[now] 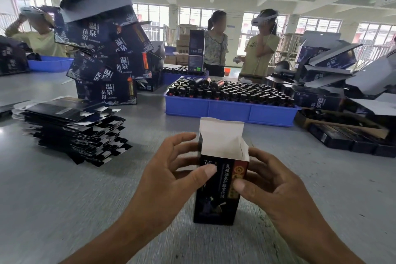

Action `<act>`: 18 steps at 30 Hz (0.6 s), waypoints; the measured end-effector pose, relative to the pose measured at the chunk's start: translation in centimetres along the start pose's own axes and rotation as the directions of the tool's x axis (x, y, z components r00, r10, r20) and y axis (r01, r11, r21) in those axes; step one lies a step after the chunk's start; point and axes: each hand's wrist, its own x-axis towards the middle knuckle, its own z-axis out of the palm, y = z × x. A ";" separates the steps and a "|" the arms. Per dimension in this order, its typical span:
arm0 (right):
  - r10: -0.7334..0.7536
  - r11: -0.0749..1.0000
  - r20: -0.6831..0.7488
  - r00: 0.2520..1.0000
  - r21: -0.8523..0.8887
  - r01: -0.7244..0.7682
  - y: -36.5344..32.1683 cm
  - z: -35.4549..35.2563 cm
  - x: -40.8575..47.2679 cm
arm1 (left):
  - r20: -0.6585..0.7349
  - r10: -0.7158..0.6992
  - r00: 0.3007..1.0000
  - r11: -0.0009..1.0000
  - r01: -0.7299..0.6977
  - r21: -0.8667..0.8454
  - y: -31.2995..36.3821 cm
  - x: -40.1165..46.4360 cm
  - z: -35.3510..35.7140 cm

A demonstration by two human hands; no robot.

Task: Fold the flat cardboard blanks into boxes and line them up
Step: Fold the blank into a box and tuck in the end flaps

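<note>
Small dark printed cardboard box (218,191) erected, standing on grey table (64,199), near side of blue plastic crate of bottles (229,111). Top white flaps open, unfolded. Long axis vertical, mouth up. Left hand (169,169) and right hand (276,184) pinch box sides, thumbs on front. Tall stack of flat black blanks (75,130) left of crate remains, so most work is likely left.

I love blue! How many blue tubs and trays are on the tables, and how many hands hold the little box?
Blue bottle tray: 1
Blue tub: 1
Blue tray farther back: 1
Hands on the box, left hand and right hand: 2
Total: 5
</note>
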 end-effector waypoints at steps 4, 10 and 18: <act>-0.023 1.000 0.001 1.000 -0.021 0.023 -0.2 0.1 -0.1 | -0.010 0.091 0.996 0.995 -0.090 0.053 0.3 -0.2 0.3; -0.077 0.995 -0.004 0.997 -0.059 0.077 -0.2 0.2 -0.4 | -0.003 0.137 0.991 0.985 -0.136 0.110 0.3 -0.5 0.3; -0.162 0.976 0.009 0.987 -0.146 0.161 -0.8 0.5 -0.7 | 0.011 0.179 0.984 0.965 -0.178 0.192 -0.1 -0.3 0.0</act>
